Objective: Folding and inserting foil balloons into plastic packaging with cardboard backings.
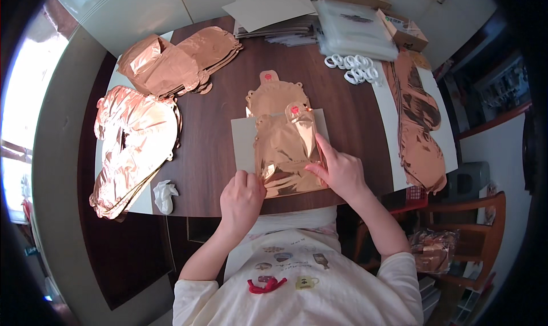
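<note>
1. Window (34, 80), far left of the left hand (242, 196).
2. The left hand, curled at the foil's (285, 149) near-left corner; whether gripping, I cannot tell.
3. The foil, between both hands, on card (242, 144) over brown table (208, 132).
4. The right hand (341, 174), spread open, touching foil.
5. Chair (495, 223), right of it.

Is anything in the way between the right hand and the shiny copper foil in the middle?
Nothing visible is: the right hand touches the copper foil along its right side, with the thumb lying on top.

bright window (31, 80) left | white panels (140, 12) beyond | wooden chair (476, 233) right
</note>
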{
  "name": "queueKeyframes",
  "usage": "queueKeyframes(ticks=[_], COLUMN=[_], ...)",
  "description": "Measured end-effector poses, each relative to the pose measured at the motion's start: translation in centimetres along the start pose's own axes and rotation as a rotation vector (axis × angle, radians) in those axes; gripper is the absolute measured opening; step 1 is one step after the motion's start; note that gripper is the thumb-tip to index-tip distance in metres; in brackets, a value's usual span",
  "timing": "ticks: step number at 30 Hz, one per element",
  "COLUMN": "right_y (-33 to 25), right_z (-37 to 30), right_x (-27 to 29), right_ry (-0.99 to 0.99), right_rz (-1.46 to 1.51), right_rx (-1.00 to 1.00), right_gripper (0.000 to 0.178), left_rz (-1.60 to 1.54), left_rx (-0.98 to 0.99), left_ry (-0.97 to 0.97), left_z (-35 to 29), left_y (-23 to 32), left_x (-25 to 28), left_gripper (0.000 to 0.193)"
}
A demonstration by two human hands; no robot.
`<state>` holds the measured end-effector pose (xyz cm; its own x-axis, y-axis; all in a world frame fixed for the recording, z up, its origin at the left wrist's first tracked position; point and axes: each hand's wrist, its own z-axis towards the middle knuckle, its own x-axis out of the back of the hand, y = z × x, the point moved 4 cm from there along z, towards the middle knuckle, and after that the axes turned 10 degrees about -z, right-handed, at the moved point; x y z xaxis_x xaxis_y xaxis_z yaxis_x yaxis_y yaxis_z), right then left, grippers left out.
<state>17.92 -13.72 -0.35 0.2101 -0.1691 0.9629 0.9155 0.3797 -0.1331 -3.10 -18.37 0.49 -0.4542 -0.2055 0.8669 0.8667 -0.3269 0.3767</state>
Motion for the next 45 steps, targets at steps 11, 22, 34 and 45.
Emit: queueKeyframes(ticks=[11, 22, 34, 45], right_y=[-1.6, -2.0, -1.0, -1.5], right_z=[-2.9, -2.6, -3.3, -4.4], right_x=[0.6, 0.9, 1.1, 1.2], right_ry=[0.067, 0.127, -0.084, -0.147], right_rz=[-0.011, -0.065, 0.058, 0.014], right_rx=[0.002, 0.029, 0.009, 0.029], right_gripper=[0.073, 0.063, 0.110, 0.111], left_rz=[0.002, 0.079, 0.193, 0.211], left_rx=[-0.067, -0.165, -0.102, -0.093], left_ry=[0.122, -0.288, -0.324, -0.314], left_z=[-3.0, -6.2, -5.7, -5.8], left_y=[2.0, 5.1, 3.9, 4.0], left_x=[1.6, -2.5, -2.3, -2.4], left_gripper=[0.021, 0.084, 0.089, 0.091])
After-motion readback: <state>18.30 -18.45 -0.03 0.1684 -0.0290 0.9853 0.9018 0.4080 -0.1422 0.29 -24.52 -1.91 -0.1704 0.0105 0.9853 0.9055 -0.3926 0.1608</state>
